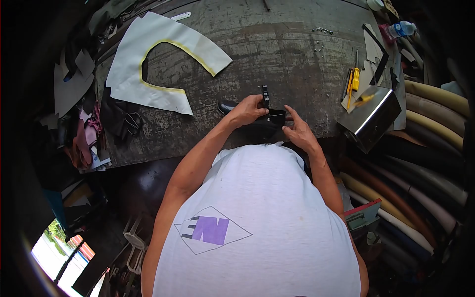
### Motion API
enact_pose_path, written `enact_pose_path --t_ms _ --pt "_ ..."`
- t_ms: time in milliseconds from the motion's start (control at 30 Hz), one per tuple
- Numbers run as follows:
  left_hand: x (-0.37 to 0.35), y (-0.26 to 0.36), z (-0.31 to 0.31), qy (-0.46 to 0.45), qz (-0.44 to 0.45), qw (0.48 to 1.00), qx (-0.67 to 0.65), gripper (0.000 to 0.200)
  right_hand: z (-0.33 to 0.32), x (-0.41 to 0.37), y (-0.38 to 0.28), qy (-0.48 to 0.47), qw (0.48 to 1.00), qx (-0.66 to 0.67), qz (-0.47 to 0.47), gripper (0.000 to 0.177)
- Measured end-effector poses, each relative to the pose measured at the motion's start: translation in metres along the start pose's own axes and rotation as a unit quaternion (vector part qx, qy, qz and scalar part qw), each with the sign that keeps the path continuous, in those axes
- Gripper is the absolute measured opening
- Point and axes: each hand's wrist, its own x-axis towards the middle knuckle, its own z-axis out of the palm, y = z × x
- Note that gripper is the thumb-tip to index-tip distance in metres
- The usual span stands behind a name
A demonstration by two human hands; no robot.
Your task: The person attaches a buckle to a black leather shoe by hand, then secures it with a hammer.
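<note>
A worn grey workbench (277, 54) is standing in a cluttered workshop. At its near edge the left hand (247, 110) is closing around a black leather piece (275, 119). The right hand (298, 130) is pinching the piece's other edge between thumb and forefinger. A white pattern sheet (163, 29) is lying well to the left, and a metal box (371, 116) is sitting to the right.
</note>
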Motion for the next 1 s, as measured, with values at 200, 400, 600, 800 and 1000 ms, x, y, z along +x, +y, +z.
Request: enact_pose_path --t_ms 200,400,600,800,1000 --pt "-0.003 -0.018 -0.001 -0.001 0.027 1.000 0.010 0.017 0.012 0.008 0.002 -0.047 0.989 0.140 -0.005 0.081" --pt "-0.014 0.015 -0.011 0.033 0.071 0.997 0.029 0.014 0.015 0.018 -0.011 0.100 0.981 0.010 -0.167 0.068" --pt "-0.005 0.016 -0.027 0.007 0.142 0.978 0.153 0.017 0.017 0.041 0.003 0.221 0.911 -0.095 -0.336 0.069" --pt "-0.015 -0.002 -0.039 -0.002 0.113 0.987 0.118 0.022 0.019 0.041 -0.006 0.202 0.907 -0.162 -0.332 0.070" --pt "-0.028 -0.006 -0.027 0.076 0.139 0.987 0.026 0.026 0.023 0.036 0.000 0.201 0.890 -0.232 -0.338 0.069"
